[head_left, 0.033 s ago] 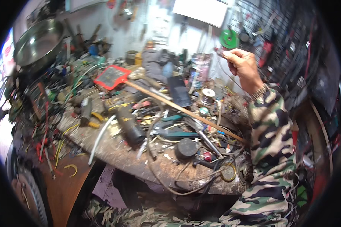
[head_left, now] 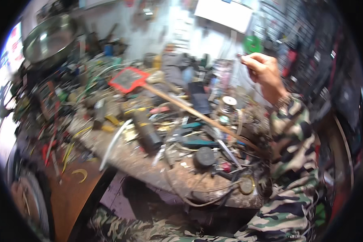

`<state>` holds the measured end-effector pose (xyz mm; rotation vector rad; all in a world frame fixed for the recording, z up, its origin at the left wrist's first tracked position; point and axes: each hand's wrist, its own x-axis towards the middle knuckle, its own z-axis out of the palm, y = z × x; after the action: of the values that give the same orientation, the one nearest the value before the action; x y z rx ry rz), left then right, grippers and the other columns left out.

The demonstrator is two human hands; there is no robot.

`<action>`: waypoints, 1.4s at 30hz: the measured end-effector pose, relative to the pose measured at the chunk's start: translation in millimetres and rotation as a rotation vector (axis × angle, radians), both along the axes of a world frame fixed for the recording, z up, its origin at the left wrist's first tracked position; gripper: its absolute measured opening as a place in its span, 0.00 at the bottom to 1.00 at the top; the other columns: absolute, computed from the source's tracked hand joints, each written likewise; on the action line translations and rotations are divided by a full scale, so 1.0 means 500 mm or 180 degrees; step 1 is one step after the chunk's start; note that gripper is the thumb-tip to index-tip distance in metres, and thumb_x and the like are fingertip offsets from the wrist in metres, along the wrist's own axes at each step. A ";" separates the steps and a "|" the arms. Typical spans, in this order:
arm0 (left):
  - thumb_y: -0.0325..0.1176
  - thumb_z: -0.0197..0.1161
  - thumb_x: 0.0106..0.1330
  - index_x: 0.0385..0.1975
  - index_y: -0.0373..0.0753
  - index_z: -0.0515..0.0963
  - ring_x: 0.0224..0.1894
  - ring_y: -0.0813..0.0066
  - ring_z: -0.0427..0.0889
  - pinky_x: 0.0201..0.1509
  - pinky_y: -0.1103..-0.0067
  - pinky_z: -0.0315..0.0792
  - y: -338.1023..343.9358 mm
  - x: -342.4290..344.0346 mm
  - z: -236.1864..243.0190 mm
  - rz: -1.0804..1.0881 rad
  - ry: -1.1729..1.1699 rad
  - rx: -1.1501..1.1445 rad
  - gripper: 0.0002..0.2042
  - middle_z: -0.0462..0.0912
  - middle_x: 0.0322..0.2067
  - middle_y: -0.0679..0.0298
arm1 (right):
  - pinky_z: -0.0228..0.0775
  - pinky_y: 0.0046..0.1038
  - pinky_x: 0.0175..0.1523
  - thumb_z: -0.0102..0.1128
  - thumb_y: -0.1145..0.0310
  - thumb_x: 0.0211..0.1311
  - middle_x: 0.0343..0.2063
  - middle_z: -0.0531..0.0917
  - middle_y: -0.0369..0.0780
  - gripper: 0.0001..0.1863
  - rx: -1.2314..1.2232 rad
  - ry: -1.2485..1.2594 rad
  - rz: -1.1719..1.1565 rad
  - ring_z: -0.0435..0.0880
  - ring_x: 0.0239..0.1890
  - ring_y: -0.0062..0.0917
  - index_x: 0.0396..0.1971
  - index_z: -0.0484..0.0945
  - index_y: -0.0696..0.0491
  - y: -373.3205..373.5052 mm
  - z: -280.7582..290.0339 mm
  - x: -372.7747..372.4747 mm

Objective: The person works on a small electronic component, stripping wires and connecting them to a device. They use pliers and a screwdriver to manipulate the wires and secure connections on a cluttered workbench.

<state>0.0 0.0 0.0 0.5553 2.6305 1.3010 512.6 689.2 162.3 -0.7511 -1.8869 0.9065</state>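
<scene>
Although blur softens much of the view, I use the red-headed swatter (head_left: 180,104), lying slantwise over the clutter, as the reference for all positions. Nearest me, well below the swatter, is a camouflage trouser leg (head_left: 149,228). Next comes the worn edge of the table (head_left: 129,163), nearer me than the swatter. On it, on the near side of the swatter's handle, are a black round piece (head_left: 204,157), a teal-handled tool (head_left: 199,143) and a dark cylinder (head_left: 148,131). Beyond the handle stands a spool (head_left: 228,101) with a pale top. Raised above and to the right of the swatter, my right hand (head_left: 266,71) pinches a small dark piece (head_left: 240,56) between its fingertips, too blurred to identify. My left hand is out of view, so I cannot tell its state. I judge the step in hand to be holding this piece up; the next move calls for a firm pinch and a steady wrist. Farthest, beyond the swatter, are a green coil (head_left: 252,43) and a white panel (head_left: 224,15).
</scene>
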 end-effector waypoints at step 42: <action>0.15 0.67 0.62 0.51 0.29 0.81 0.40 0.74 0.87 0.44 0.80 0.83 0.180 0.070 -0.015 -0.0458 0.1756 0.0478 0.16 0.83 0.43 0.57 | 0.73 0.19 0.31 0.61 0.78 0.66 0.25 0.85 0.36 0.05 -0.1488 0.0025 0.5216 0.82 0.27 0.14 0.36 0.84 0.62 -0.782 -0.392 -0.966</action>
<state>34.8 90.0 -7.3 1.2633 2.8363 1.4762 29.4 298.4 -33.6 0.8376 -2.0633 2.3080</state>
